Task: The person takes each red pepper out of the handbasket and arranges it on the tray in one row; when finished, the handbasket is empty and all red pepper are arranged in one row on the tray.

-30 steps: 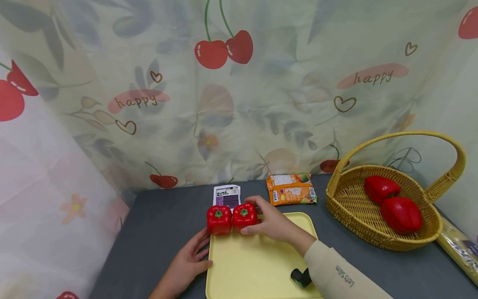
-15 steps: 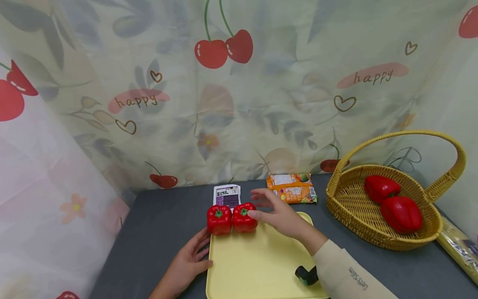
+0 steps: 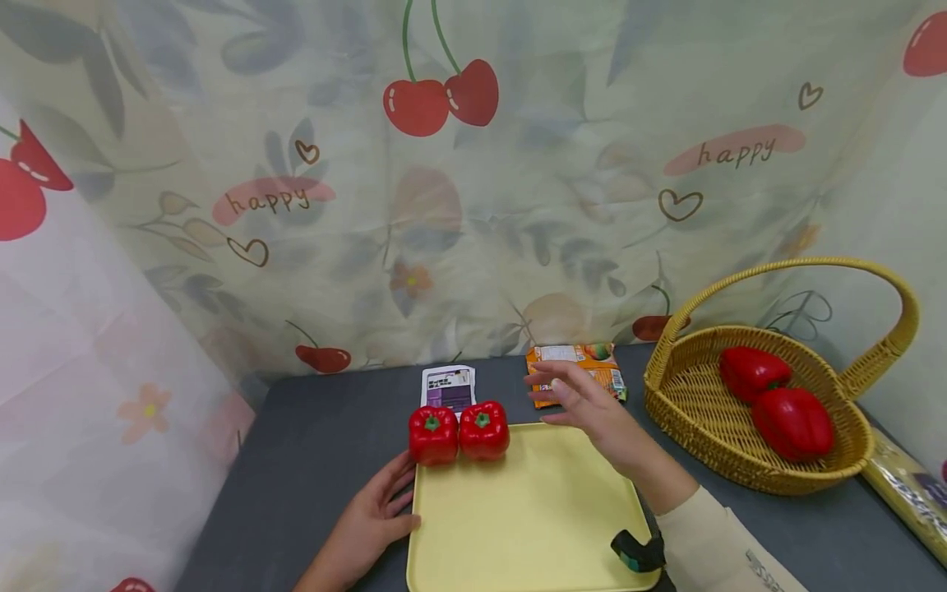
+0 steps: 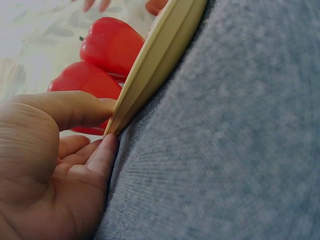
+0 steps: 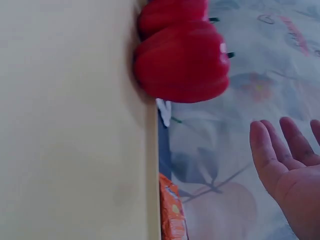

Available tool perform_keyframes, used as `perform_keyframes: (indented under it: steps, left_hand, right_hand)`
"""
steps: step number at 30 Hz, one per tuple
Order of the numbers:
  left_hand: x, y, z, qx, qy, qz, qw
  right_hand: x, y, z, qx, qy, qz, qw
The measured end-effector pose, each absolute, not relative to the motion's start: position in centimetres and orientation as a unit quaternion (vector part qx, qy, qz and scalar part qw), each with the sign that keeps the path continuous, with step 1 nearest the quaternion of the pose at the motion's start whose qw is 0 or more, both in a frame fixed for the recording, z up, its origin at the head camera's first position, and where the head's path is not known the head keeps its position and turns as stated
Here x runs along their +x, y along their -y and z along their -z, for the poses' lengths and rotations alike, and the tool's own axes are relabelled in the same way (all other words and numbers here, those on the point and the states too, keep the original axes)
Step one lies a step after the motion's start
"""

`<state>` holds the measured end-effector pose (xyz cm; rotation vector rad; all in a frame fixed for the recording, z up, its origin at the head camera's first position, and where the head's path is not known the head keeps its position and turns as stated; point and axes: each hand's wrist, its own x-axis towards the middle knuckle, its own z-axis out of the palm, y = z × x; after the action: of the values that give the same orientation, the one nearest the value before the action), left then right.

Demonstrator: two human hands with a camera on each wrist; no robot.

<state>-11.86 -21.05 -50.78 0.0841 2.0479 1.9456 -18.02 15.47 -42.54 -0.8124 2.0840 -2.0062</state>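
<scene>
Two red bell peppers stand side by side, stems up, in the far left corner of the pale yellow tray (image 3: 533, 510): the left pepper (image 3: 433, 436) and the right pepper (image 3: 484, 430). My left hand (image 3: 370, 518) is at the tray's left edge. The left wrist view shows its thumb and fingers pinching the tray rim (image 4: 155, 65), with both peppers just beyond. My right hand (image 3: 599, 419) hovers over the tray's far right corner, fingers spread and holding nothing. In the right wrist view it is apart from the nearer pepper (image 5: 182, 65).
A wicker basket (image 3: 691, 427) with a tall handle stands at the right, holding two more red bell peppers (image 3: 793, 423). Behind the tray lie an orange packet (image 3: 610, 378) and a white-and-purple packet (image 3: 449, 386). A gold-coloured package (image 3: 898, 485) lies beyond the basket.
My right hand has let go of the right pepper and moved right, away from it. The peppers stay where they were, and the left hand keeps its place at the tray's edge.
</scene>
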Motion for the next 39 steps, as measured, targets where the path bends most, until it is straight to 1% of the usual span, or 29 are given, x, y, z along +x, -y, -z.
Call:
perform_keyframes:
  steps: [6, 9, 16, 23, 27, 39]
  left_hand:
    - [-11.9, 21.1, 50.8, 0.032, -0.712, -0.683, 0.16]
    - [-11.9, 21.1, 50.9, 0.032, -0.711, -0.683, 0.161]
    - [-12.0, 21.1, 51.0, 0.03, -0.714, -0.681, 0.161]
    - [-12.0, 21.2, 51.1, 0.035, -0.715, -0.68, 0.157]
    - [-12.1, 21.2, 51.1, 0.038, -0.716, -0.68, 0.156]
    - [-11.9, 21.3, 51.1, 0.037, -0.715, -0.68, 0.159]
  right_hand:
    - [-16.5, -17.6, 41.0, -0.32, -0.614, 0.717, 0.078]
    - [-15.9, -18.8, 40.4, -0.344, -0.59, 0.726, 0.073]
    - [-14.8, -21.6, 39.4, -0.354, -0.587, 0.727, 0.04]
    - [-14.0, -24.7, 39.3, -0.374, -0.578, 0.725, 0.02]
    - [-14.1, -26.5, 39.6, -0.403, -0.544, 0.736, 0.004]
    - [-14.2, -30.6, 39.0, -0.418, -0.493, 0.761, -0.049]
